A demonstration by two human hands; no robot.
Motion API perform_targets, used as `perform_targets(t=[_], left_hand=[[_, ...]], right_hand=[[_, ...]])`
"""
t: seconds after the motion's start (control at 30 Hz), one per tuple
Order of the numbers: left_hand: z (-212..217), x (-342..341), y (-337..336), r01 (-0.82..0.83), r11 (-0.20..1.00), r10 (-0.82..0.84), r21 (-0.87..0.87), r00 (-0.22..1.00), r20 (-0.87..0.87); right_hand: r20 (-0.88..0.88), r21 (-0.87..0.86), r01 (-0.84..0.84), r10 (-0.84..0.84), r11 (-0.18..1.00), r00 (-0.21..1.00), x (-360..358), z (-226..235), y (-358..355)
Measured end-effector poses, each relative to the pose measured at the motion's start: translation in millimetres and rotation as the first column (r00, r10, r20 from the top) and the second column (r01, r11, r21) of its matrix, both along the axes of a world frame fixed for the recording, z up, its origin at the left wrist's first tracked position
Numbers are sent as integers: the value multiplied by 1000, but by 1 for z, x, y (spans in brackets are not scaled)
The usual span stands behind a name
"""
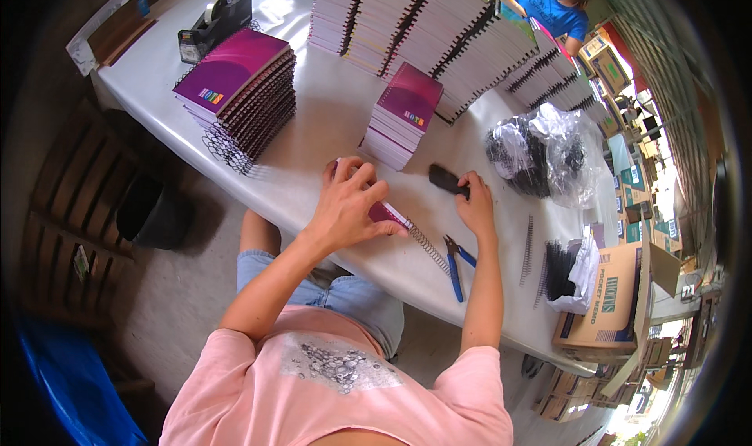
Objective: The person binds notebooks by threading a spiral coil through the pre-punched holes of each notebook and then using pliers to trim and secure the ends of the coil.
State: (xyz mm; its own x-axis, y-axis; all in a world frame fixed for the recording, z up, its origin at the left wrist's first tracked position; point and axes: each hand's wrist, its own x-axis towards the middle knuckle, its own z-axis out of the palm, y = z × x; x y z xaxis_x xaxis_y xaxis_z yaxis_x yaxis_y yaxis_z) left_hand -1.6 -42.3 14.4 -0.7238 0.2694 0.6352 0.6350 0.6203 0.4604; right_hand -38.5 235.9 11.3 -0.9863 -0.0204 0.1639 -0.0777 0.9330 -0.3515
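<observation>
My left hand (352,203) is closed over a small purple notebook (386,213) near the table's front edge, thumb on one side and fingers on the other. A wire coil (429,248) sticks out from the notebook's end toward the right. My right hand (476,209) has its fingertips on the end of a dark oblong block (446,179) lying on the table; its exact kind is unclear. Blue-handled pliers (457,273) lie below the right hand, beside the coil. Just beyond the left hand stands a stack of unbound purple-covered page blocks (401,117).
Coil-bound purple notebooks (235,77) are stacked at left, by a black tape dispenser (215,24). Tall rows of bound books (415,23) line the back. Bagged black coils (540,152), loose coils (527,250) and a cardboard box (607,297) are at right. A person (548,7) stands beyond.
</observation>
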Motion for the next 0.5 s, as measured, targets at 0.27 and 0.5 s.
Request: perform_targets(t=[0.27, 0.5], left_hand=[[-5, -2, -6, 23, 999, -22, -32, 999, 23], [-4, -2, -7, 46, 997, -46, -64, 999, 13]], right_hand=[[-159, -935, -289, 489, 204, 858, 43, 10, -66], [-41, -619, -365, 435, 695, 899, 38, 14, -68]])
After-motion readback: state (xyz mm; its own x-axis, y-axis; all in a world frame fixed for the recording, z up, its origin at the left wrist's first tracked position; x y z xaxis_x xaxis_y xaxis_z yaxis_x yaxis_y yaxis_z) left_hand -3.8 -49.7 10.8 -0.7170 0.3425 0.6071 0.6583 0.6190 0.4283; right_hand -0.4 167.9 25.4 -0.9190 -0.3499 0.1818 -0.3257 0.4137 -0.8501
